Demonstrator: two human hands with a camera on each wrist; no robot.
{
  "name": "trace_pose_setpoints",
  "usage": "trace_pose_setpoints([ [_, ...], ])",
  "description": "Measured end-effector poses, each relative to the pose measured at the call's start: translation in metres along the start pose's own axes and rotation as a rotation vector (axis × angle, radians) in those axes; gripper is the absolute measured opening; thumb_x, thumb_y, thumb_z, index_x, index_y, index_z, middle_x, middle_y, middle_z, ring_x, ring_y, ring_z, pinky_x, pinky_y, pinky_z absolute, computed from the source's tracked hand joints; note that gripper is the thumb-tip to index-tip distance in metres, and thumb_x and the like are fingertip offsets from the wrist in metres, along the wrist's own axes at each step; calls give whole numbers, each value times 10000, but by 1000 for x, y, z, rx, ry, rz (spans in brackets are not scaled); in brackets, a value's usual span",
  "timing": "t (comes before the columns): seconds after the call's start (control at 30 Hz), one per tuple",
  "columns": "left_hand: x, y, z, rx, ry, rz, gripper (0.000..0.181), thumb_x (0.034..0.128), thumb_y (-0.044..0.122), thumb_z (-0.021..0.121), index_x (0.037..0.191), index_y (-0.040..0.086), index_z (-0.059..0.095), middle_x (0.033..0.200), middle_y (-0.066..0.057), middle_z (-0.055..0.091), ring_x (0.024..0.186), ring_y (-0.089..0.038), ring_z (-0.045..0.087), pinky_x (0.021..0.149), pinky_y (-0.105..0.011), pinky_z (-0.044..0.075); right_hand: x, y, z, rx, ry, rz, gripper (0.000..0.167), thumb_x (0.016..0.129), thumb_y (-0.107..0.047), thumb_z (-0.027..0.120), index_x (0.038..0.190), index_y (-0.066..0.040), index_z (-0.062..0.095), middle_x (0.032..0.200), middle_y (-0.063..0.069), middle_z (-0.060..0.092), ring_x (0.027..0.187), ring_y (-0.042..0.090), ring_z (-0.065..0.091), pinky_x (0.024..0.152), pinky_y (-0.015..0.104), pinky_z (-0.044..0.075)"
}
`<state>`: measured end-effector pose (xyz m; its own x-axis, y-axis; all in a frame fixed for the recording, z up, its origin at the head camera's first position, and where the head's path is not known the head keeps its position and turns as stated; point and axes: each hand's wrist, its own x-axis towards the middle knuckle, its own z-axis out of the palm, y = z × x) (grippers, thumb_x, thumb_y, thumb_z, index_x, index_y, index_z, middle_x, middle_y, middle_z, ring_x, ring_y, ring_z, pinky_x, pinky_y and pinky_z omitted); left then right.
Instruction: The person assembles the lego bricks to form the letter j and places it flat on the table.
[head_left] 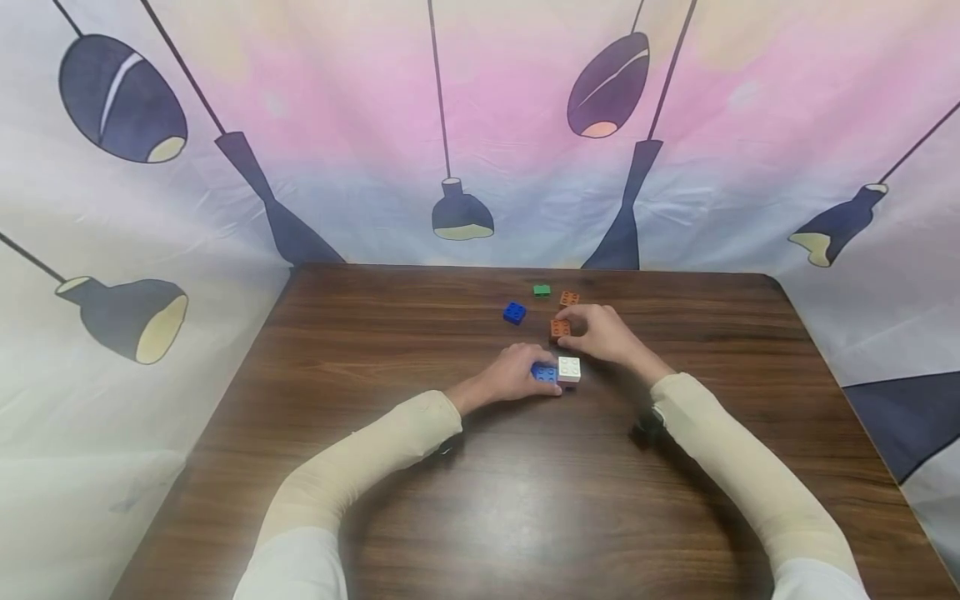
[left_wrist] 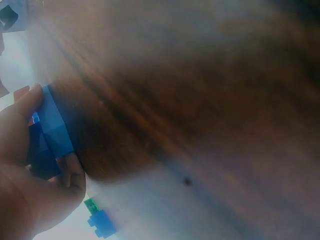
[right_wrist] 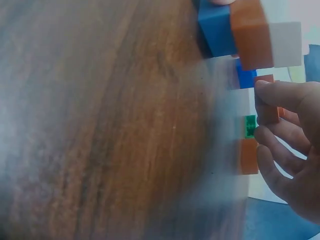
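Gripping a blue brick just beside a white brick, the left hand curls thumb and fingers round it, while the right hand pinches an orange brick over the tabletop; a second orange brick, a green brick and a loose blue brick lie nearby

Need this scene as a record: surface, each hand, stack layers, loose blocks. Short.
surface: brown wooden table
left hand: grips the block stack by its blue part
right hand: pinches an orange block
stack layers: blue base, orange middle, white block on top
loose blocks: blue block, green block, second orange block, all beyond the stack
pinched block lifted: cannot tell
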<state>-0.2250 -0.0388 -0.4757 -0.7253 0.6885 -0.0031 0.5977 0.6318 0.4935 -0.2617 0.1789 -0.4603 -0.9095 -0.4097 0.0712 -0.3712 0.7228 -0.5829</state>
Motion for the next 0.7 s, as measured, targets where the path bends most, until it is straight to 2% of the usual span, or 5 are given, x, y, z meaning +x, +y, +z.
trace_pose_setpoints([
  [0.2, 0, 0, 0, 6, -7, -10, 468, 884, 429, 799, 1252, 149, 728, 1125, -24, 717, 946, -128, 599, 850, -302, 462, -6, -5, -8, 15, 17, -15, 450, 894, -244, 803, 1294, -82, 676, 1228, 132, 712, 1176, 347, 643, 983, 540, 498],
  [0.5, -1, 0, 0, -16, -13, -18, 478, 888, 426, 796, 1265, 141, 720, 1131, -25, 708, 959, -133, 602, 843, -297, 473, -19, -22, -26, 56, 39, -31, 430, 910, -259, 788, 1290, -92, 678, 1187, 109, 727, 1102, 304, 677, 929, 513, 531],
  [0.7, -1, 0, 0, -18, -13, -11, 472, 890, 423, 793, 1258, 136, 721, 1122, -21, 709, 944, -130, 599, 836, -297, 467, -32, -31, -29, 46, 54, -65, 438, 920, -298, 777, 1302, -112, 672, 1184, 84, 726, 1102, 280, 671, 921, 506, 527],
])
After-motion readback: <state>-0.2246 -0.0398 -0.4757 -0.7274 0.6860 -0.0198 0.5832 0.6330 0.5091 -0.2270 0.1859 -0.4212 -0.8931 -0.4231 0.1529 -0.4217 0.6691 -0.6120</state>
